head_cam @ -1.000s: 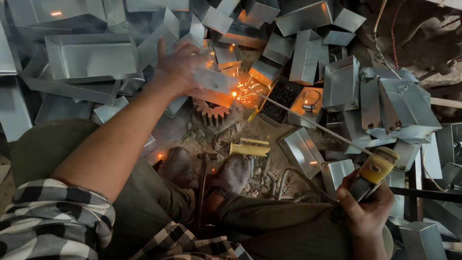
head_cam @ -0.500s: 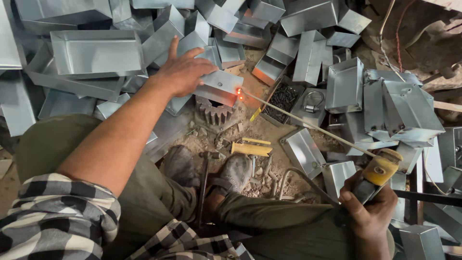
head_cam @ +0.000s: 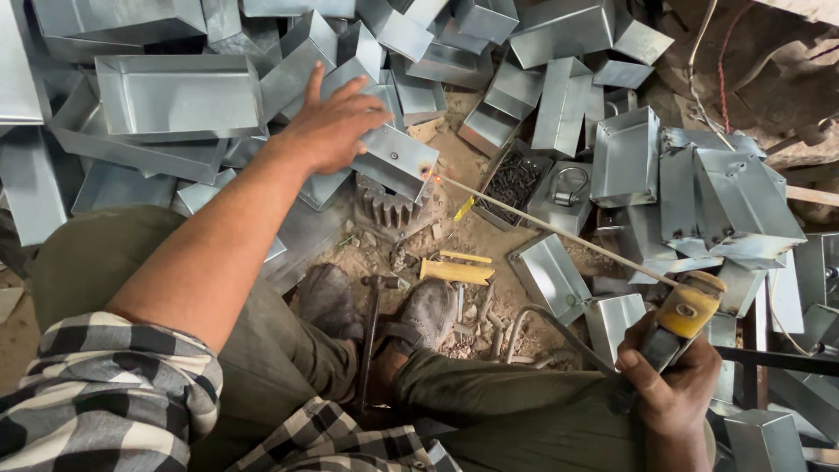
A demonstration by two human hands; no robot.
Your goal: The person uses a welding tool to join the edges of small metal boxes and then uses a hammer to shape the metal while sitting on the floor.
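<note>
Pressing left hand flat on metal box | right hand gripping electrode holder | tray holds screws

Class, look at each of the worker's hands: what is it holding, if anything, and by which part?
The right hand grips the yellow electrode holder by its handle. The left hand grips nothing; it rests flat on top of a metal box.

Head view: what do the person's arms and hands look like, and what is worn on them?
Both hands are bare, no gloves: left hand, right hand. The left forearm is uncovered up to a black-and-white checked sleeve ending at the elbow. No watch or rings show. The right arm is mostly out of frame.
</note>
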